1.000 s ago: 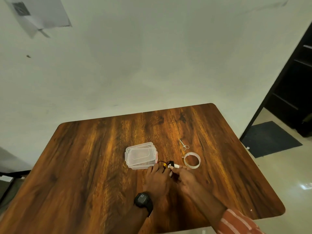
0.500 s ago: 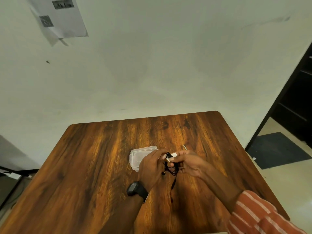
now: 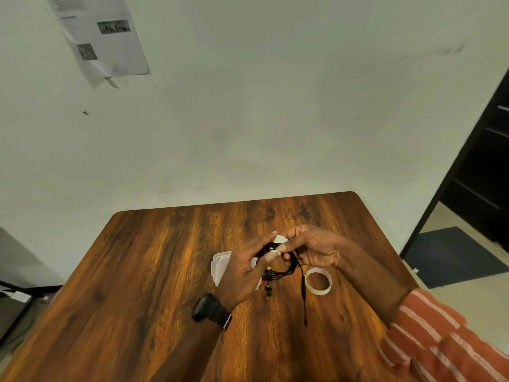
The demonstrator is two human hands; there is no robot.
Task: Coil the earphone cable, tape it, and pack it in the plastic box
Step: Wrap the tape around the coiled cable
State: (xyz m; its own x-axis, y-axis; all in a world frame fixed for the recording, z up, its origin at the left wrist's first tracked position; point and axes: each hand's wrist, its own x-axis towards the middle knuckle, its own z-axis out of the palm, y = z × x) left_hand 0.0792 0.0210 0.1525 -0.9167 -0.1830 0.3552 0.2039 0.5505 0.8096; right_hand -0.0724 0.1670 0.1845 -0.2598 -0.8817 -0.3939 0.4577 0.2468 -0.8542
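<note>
Wood table (image 3: 154, 285): both hands pinch coiled earphone cable (image 3: 283, 267) w/ tape.

Both hands are up in front, close together. The left hand (image 3: 242, 274) pinches with thumb and fingers. The right hand (image 3: 316, 248) pinches too, fingers curled in.

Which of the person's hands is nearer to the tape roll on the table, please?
The right hand: it is just above and behind the tape roll. The left hand is farther off, on the other side of the cable that both hands hold.
</note>
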